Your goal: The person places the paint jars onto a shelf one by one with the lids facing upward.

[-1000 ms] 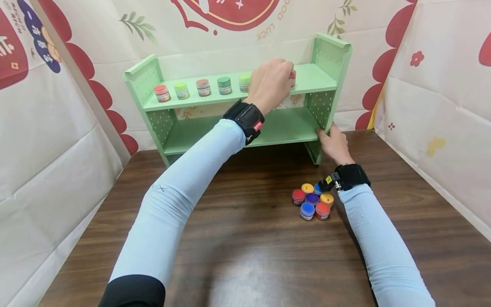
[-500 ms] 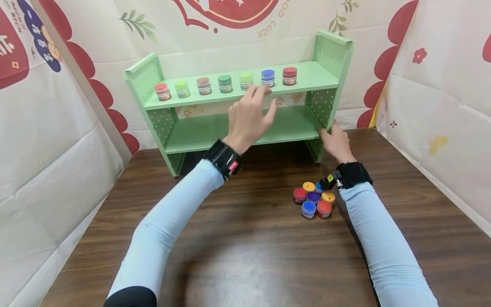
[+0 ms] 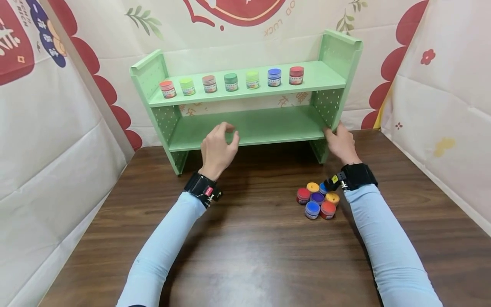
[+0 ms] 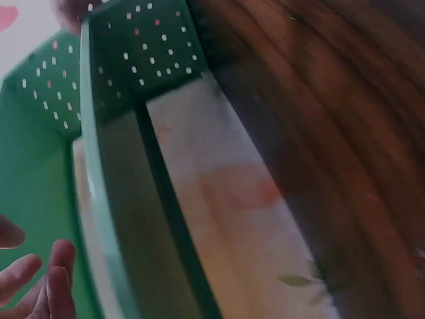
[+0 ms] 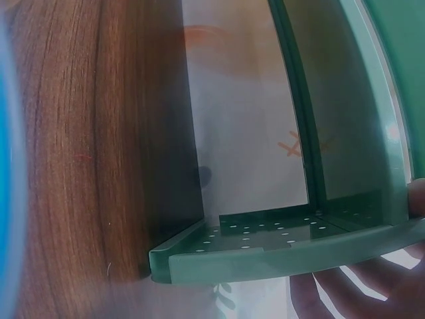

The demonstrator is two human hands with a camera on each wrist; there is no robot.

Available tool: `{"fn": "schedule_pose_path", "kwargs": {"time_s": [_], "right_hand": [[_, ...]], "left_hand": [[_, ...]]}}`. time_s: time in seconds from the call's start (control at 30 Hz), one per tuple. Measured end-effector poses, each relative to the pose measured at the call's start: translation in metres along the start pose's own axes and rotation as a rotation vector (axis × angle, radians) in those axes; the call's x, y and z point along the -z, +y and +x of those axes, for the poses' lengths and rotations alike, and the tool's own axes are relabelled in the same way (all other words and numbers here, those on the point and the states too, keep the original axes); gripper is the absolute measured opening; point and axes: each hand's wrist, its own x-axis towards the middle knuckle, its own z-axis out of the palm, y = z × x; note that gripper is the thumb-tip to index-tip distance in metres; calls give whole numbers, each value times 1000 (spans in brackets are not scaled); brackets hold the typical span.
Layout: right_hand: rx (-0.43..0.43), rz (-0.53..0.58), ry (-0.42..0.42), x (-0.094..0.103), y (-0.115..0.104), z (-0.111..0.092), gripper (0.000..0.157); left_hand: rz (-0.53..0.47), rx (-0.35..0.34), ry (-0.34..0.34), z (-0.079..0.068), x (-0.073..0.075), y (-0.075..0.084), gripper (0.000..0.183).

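A light green two-tier shelf [image 3: 245,123] stands on the brown table, and a row of small lidded paint jars lines its upper board: red [image 3: 167,89], light green [image 3: 187,86], brownish [image 3: 209,84], dark green [image 3: 231,82], light green again [image 3: 252,80], blue [image 3: 274,77] and dark red [image 3: 296,76]. In front of the lower board my left hand [image 3: 218,149] hovers with loosely bent fingers and holds nothing. My right hand [image 3: 341,143] grips the shelf's right side panel; in the right wrist view the thumb [image 5: 416,196] is inside and the fingers [image 5: 358,292] outside.
Several more jars stand bunched on the table near my right wrist, among them a blue jar [image 3: 312,209], a red-orange jar [image 3: 327,209] and a yellow jar [image 3: 312,187]. Printed cloth [image 3: 92,128] encloses the table at the back and sides.
My left hand has let go of the dark red jar on the upper board and moved down and left. The right hand has kept its grip on the side panel.
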Motion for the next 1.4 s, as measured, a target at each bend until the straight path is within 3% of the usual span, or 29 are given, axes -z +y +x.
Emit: {"fn": "schedule_pose_path", "kwargs": {"time_s": [0.2,0.37,0.5,0.77,0.9,1.17,1.4], "right_hand": [[0,10,0,0,-1,-1,58],[-10,15,4,0,0,-1,57],[-7,15,2,-1,0,1,58],[9,-2,-3,-1,2,2,60],[11,5,-4,0,2,1,60],[-1,-5,-27,3,2,1,62],[-2,0,-52,4,1,1,64]], "left_hand": [[35,111,46,-4,8,-36,20],[98,138,56,-3,16,-54,20],[108,174,96,1,28,-64,21],[75,316,324,10,53,-86,32],[84,377,396,11,62,-97,34],[108,507,491,14,75,-108,37],[100,620,513,13,80,-123,40]]}}
